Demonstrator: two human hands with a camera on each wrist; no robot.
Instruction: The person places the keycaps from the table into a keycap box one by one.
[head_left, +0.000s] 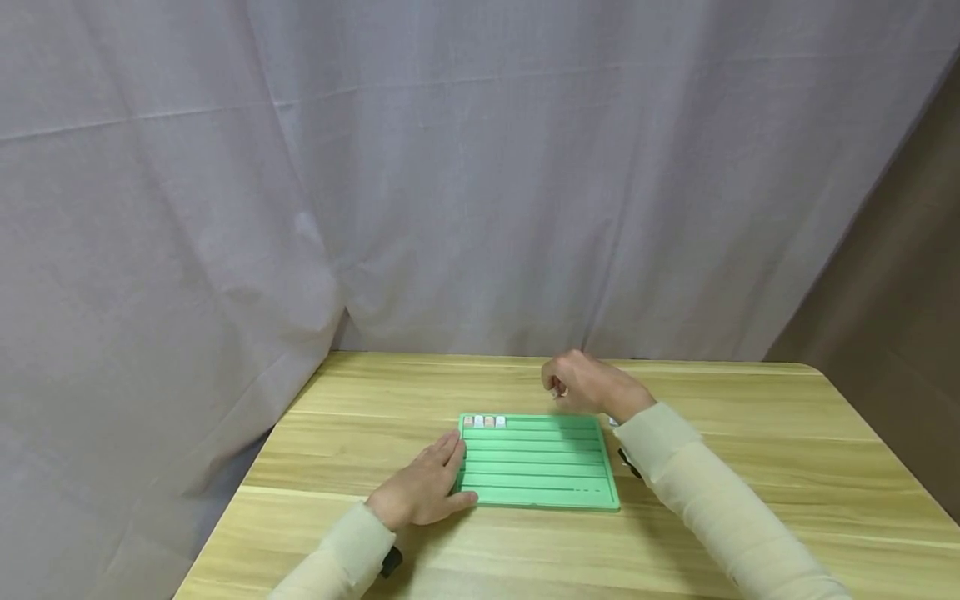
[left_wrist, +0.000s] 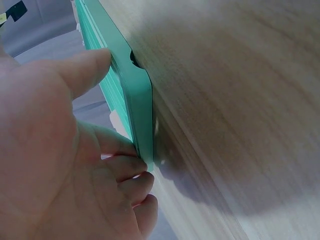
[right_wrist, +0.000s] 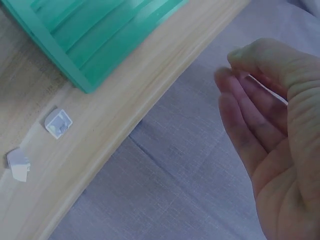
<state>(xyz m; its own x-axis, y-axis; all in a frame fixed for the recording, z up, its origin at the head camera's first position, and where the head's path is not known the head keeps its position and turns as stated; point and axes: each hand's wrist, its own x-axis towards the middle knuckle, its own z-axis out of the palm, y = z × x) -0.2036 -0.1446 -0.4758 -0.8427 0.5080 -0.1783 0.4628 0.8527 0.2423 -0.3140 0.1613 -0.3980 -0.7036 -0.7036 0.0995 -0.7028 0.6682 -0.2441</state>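
Note:
A light-green ridged tray [head_left: 536, 462] lies flat on the wooden table. Several pale pink and white keycaps [head_left: 489, 422] sit side by side at the left end of its farthest row. My left hand [head_left: 423, 483] rests against the tray's left edge, its thumb at the near corner; the left wrist view shows the thumb and fingertips touching the rim. Over the far side of the tray is my right hand [head_left: 592, 383], thumb and fingers brought together. A small pale keycap [head_left: 556, 393] shows at its fingertips in the head view; the right wrist view hides it.
Beyond the tray's right corner, a white keycap [right_wrist: 58, 123] and another keycap [right_wrist: 19, 164] lie loose on the table [right_wrist: 120, 102]. A grey curtain [head_left: 480, 208] hangs behind the table's far edge.

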